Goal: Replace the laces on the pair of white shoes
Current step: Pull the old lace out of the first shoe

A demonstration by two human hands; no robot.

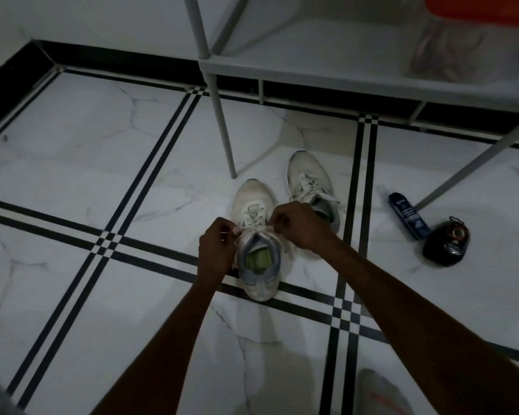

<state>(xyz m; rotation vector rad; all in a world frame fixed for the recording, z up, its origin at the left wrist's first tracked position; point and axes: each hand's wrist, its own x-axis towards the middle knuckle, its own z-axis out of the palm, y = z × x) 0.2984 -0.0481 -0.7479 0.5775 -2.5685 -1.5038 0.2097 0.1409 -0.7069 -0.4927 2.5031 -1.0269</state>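
A: Any writing you can read?
B: The dark blue tube [409, 216] on the white marble-look tiled floor [102, 163] carries pale print, too blurred to read.
A: And the hands?
B: The left hand [218, 250] and right hand [300, 224] each pinch an end of the white lace [253, 228] across the near white low-top shoe [256, 241], fingers curled. The second white laced shoe [310, 182] sits just behind.
A: Room around?
B: A grey metal rack leg [222, 124] stands close ahead; a round black object [445, 242] lies to the right. Bare floor opens to the left.

Two laced white shoes [256, 235] upright side by side on floor
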